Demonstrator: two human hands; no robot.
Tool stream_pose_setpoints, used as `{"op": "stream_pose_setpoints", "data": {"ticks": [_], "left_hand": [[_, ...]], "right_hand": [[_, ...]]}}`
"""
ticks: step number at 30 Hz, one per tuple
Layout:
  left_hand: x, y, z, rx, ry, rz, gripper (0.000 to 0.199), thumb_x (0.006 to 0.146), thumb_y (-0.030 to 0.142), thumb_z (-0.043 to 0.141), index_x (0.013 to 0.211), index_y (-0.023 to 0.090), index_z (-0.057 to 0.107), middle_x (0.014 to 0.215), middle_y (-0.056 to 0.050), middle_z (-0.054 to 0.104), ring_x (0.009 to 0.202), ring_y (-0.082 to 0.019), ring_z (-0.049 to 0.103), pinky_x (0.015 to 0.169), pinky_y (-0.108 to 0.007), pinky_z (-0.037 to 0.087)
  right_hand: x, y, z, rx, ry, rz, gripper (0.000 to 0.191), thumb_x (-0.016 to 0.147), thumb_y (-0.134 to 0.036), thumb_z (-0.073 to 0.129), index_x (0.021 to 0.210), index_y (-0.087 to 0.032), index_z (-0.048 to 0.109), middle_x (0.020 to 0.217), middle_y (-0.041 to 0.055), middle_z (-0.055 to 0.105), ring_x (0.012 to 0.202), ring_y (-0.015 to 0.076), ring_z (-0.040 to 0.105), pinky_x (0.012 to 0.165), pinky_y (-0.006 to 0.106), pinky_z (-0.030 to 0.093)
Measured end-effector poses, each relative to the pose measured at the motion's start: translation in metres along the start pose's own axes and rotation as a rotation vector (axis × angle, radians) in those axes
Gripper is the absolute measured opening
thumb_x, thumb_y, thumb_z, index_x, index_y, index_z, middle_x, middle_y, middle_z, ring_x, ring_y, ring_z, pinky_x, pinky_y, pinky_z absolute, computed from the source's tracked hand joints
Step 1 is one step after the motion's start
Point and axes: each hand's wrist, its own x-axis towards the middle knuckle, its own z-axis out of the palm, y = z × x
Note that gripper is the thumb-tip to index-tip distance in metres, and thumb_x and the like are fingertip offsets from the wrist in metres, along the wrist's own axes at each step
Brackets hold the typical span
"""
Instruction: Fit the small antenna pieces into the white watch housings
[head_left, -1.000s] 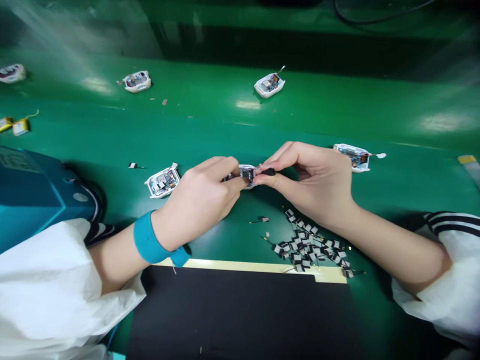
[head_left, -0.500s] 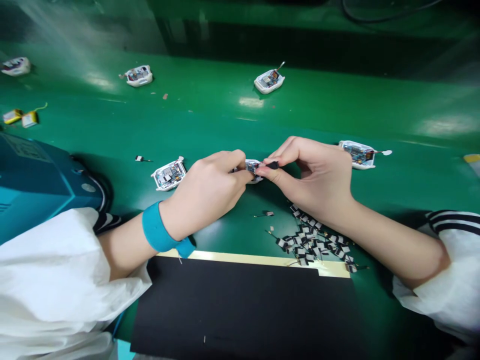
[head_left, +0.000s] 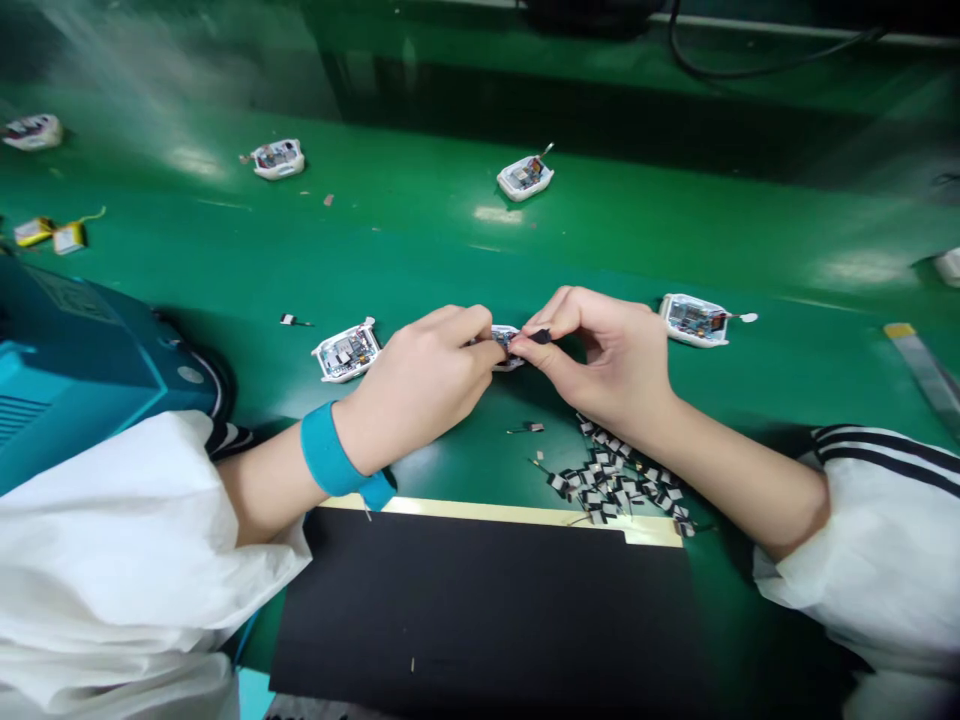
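Observation:
Between my hands lies a small white device casing with a circuit board (head_left: 508, 352), mostly covered by fingers. My left hand (head_left: 431, 375), with a teal wrist strap (head_left: 330, 450), is closed on its left side. Thumb and forefinger of my right hand (head_left: 619, 355) pinch a small black part (head_left: 540, 337) over the casing's right side; its far end is hidden. Left of my left hand sits another open casing (head_left: 347, 352), and just beyond my right hand is a further one (head_left: 694, 320). Below my right hand spreads a pile of small black-and-white wired parts (head_left: 619, 478).
A black mat (head_left: 480, 610) with a pale yellow edge lies nearest me. At left stands a teal machine (head_left: 97, 350), with yellow batteries (head_left: 67, 237) behind it. Several casings, including one at the back (head_left: 525, 178), stand farther off. A flat strip (head_left: 926, 365) lies at right.
The view has shifted slightly, bringing the strip at right further into sight. Both hands stay at the casing; the right hand still pinches the black part, its wrist and forearm a little further left.

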Motion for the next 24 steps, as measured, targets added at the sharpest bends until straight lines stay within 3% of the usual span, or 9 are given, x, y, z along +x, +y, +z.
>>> {"op": "stream_pose_setpoints", "data": {"ticks": [3, 5, 8, 11, 13, 16, 20, 24], "left_hand": [[-0.001, 0.007, -0.004, -0.004, -0.010, -0.014, 0.022, 0.083, 0.021, 0.039, 0.080, 0.014, 0.059, 0.074, -0.004, 0.053, 0.071, -0.016, 0.049, 0.066, -0.027, 0.043], [-0.002, 0.014, -0.008, -0.059, -0.026, -0.076, 0.025, 0.084, 0.026, 0.039, 0.098, 0.013, 0.056, 0.081, -0.005, 0.054, 0.073, -0.016, 0.049, 0.068, -0.029, 0.044], [-0.004, 0.022, -0.014, -0.280, -0.058, -0.171, 0.040, 0.084, 0.021, 0.036, 0.123, 0.012, 0.035, 0.093, -0.006, 0.053, 0.074, -0.013, 0.051, 0.067, -0.025, 0.045], [-0.003, 0.017, -0.016, -0.426, 0.016, -0.218, 0.047, 0.081, 0.014, 0.037, 0.127, 0.017, 0.028, 0.101, -0.006, 0.051, 0.085, -0.013, 0.050, 0.076, -0.026, 0.045], [-0.001, 0.008, -0.013, -0.435, 0.046, -0.243, 0.056, 0.077, 0.014, 0.045, 0.128, 0.018, 0.024, 0.112, -0.007, 0.047, 0.102, -0.017, 0.044, 0.089, -0.033, 0.040], [0.000, -0.006, -0.004, -0.461, -0.027, -0.236, 0.073, 0.072, 0.019, 0.055, 0.132, 0.016, 0.012, 0.123, -0.009, 0.041, 0.114, -0.021, 0.035, 0.098, -0.040, 0.033], [-0.001, -0.013, 0.008, -0.503, -0.021, -0.269, 0.068, 0.075, 0.021, 0.055, 0.130, 0.017, 0.016, 0.114, -0.008, 0.050, 0.108, -0.020, 0.043, 0.095, -0.038, 0.037], [-0.002, -0.012, 0.012, -0.589, 0.042, -0.326, 0.068, 0.070, 0.017, 0.061, 0.127, 0.018, 0.023, 0.107, -0.006, 0.054, 0.101, -0.018, 0.050, 0.092, -0.036, 0.041]], "right_hand": [[0.003, -0.005, -0.007, 0.131, 0.032, 0.065, 0.019, 0.073, -0.016, 0.058, 0.065, -0.018, 0.041, 0.067, -0.0018, 0.050, 0.067, 0.0095, 0.055, 0.060, 0.022, 0.046], [0.005, -0.010, -0.019, 0.185, 0.041, 0.096, 0.011, 0.077, -0.016, 0.052, 0.073, -0.018, 0.042, 0.074, -0.0010, 0.050, 0.069, 0.0087, 0.056, 0.063, 0.023, 0.047], [0.003, -0.012, -0.039, -0.008, -0.059, 0.115, 0.004, 0.081, -0.015, 0.045, 0.078, -0.018, 0.043, 0.071, -0.0021, 0.047, 0.061, 0.0060, 0.051, 0.057, 0.020, 0.043], [0.002, -0.007, -0.046, -0.279, -0.219, 0.112, 0.003, 0.078, -0.013, 0.048, 0.077, -0.016, 0.048, 0.066, -0.0023, 0.048, 0.054, 0.0054, 0.043, 0.051, 0.019, 0.037], [0.005, -0.003, -0.042, -0.328, -0.289, 0.070, 0.005, 0.077, -0.013, 0.051, 0.080, -0.015, 0.053, 0.071, -0.0010, 0.051, 0.056, 0.0054, 0.043, 0.052, 0.018, 0.037], [0.014, 0.000, -0.027, -0.404, -0.336, -0.075, 0.014, 0.080, -0.017, 0.049, 0.091, -0.016, 0.056, 0.082, 0.0019, 0.054, 0.067, 0.0074, 0.048, 0.061, 0.019, 0.041], [0.022, 0.000, -0.009, -0.727, -0.388, -0.328, 0.011, 0.079, -0.018, 0.050, 0.083, -0.014, 0.060, 0.078, 0.0041, 0.053, 0.072, 0.0135, 0.049, 0.067, 0.025, 0.043], [0.021, -0.006, -0.004, -0.841, -0.359, -0.399, 0.007, 0.074, -0.011, 0.051, 0.074, -0.011, 0.058, 0.072, 0.0051, 0.052, 0.065, 0.0165, 0.046, 0.062, 0.029, 0.040]]}}
